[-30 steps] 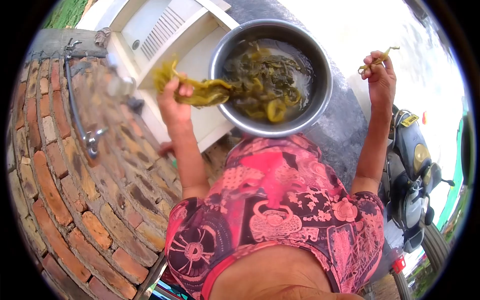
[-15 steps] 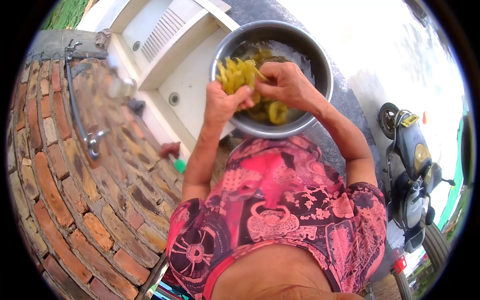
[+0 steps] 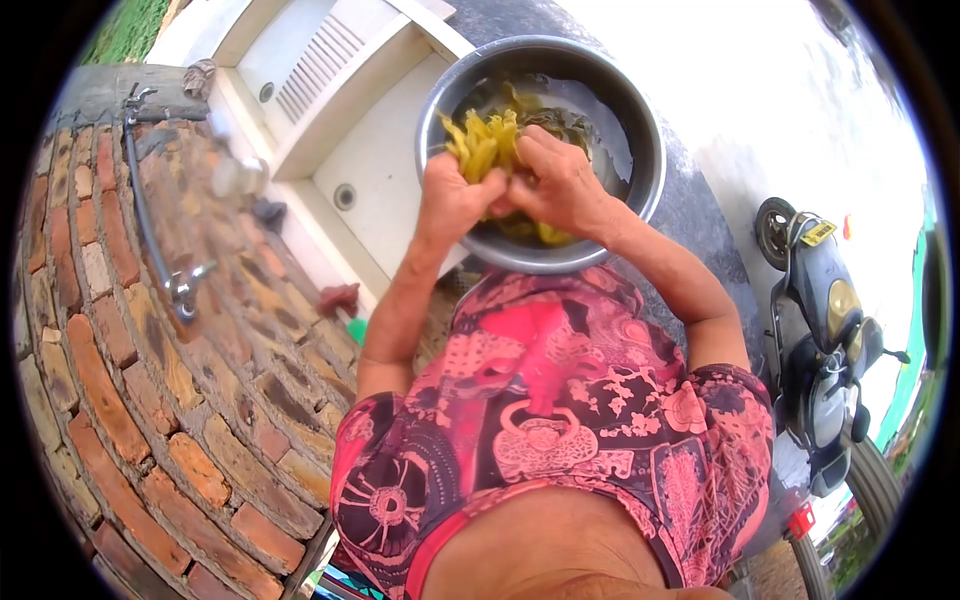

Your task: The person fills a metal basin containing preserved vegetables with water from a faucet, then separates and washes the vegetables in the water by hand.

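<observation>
A bunch of yellow-green leafy vegetables (image 3: 482, 145) is gripped in my left hand (image 3: 455, 200), over the left part of a round metal basin (image 3: 652, 160). My right hand (image 3: 562, 185) is closed against the bunch's right side, its fingers touching the stalks close to my left hand. Water and more dark green and yellowish leaves (image 3: 565, 125) are in the basin behind my hands. Part of the leaves below the hands is hidden by them.
Left of the basin is a white two-part sink (image 3: 385, 150) with drains. A tap with a hose (image 3: 150, 210) runs along the brick wall (image 3: 110, 400). At the right a motor scooter (image 3: 825, 320) is parked on pale ground.
My right hand has moved down and left, closer to my left hand. The yellow leaves below the hands are now more covered. The view has shifted slightly.
</observation>
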{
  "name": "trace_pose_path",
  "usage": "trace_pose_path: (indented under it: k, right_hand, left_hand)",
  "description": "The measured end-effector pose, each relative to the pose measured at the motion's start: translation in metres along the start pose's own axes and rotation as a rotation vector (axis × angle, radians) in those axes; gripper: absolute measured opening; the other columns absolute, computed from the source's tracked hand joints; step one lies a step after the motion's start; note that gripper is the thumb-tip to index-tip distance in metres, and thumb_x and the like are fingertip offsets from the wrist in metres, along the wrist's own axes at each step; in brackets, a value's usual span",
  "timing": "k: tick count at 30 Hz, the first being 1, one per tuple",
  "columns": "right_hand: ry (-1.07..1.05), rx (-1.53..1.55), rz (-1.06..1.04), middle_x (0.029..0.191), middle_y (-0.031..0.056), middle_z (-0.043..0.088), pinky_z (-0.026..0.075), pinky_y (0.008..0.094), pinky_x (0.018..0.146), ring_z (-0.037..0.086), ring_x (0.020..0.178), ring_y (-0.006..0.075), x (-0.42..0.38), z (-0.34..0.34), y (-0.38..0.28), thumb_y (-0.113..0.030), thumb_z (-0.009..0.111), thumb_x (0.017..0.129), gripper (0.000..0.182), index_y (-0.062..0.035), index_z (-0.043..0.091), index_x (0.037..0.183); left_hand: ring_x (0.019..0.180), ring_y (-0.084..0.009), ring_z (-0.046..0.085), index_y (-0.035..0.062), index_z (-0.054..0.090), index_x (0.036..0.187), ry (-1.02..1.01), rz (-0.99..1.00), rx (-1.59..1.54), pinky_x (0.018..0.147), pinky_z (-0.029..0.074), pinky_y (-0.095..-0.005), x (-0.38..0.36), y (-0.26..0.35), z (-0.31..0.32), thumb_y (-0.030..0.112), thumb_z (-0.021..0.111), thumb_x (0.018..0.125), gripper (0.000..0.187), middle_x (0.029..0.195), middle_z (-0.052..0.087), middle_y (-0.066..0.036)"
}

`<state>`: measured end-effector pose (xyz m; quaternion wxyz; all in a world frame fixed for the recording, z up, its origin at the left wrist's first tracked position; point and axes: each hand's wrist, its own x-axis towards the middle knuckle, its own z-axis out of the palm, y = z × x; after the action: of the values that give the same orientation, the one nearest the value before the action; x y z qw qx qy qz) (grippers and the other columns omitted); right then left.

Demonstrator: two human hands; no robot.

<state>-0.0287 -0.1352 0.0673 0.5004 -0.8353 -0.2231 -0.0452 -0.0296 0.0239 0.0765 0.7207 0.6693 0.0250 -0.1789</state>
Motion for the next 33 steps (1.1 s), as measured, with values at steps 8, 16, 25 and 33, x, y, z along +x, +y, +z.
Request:
trace_pose_path:
  k: [8, 16, 25, 33]
  right_hand:
    - [-0.004, -0.078, -0.109, 0.073, 0.0149, 0.047, 0.045, 0.0381, 0.055, 0.054, 0.064, 0.0322, -0.008, 0.007, 0.018, -0.005, 0.059, 0.066, 0.016, 0.0004, 0.046, 0.07]
    - [-0.1, 0.176, 0.326, 0.057, 0.0112, 0.046, 0.039, 0.0323, 0.05, 0.047, 0.052, 0.0168, -0.005, -0.015, 0.006, -0.008, 0.059, 0.063, 0.017, 0.0014, 0.045, 0.062]
    - [-0.146, 0.806, 0.663, 0.07, 0.0035, 0.057, 0.049, 0.0232, 0.053, 0.054, 0.053, 0.009, -0.012, -0.036, 0.012, -0.002, 0.052, 0.075, 0.002, -0.0016, 0.054, 0.075]
    - [0.226, 1.497, 0.499, 0.086, 0.014, 0.053, 0.051, 0.029, 0.06, 0.052, 0.064, 0.0163, -0.028, -0.081, 0.045, -0.004, 0.05, 0.073, 0.017, 0.0034, 0.052, 0.088]
  left_hand:
    - [0.045, -0.0107, 0.054, -0.0047, 0.061, 0.079, -0.176, -0.115, 0.02, 0.041, 0.042, -0.0228, 0.018, -0.029, -0.007, 0.001, 0.056, 0.074, 0.009, 0.061, 0.059, -0.006]
    - [0.044, -0.0109, 0.054, -0.0054, 0.061, 0.081, -0.132, -0.012, -0.05, 0.04, 0.043, -0.0234, 0.009, -0.031, 0.004, 0.002, 0.055, 0.072, 0.013, 0.061, 0.06, -0.006]
    - [0.046, -0.0119, 0.047, -0.0066, 0.056, 0.079, 0.05, 0.054, -0.078, 0.044, 0.044, -0.0269, 0.002, -0.028, -0.016, -0.004, 0.049, 0.075, 0.009, 0.058, 0.051, -0.005]
    - [0.051, -0.0127, 0.047, -0.008, 0.056, 0.088, 0.278, 0.131, -0.361, 0.044, 0.042, -0.0288, 0.006, -0.028, -0.06, -0.003, 0.051, 0.075, 0.015, 0.079, 0.06, -0.016]
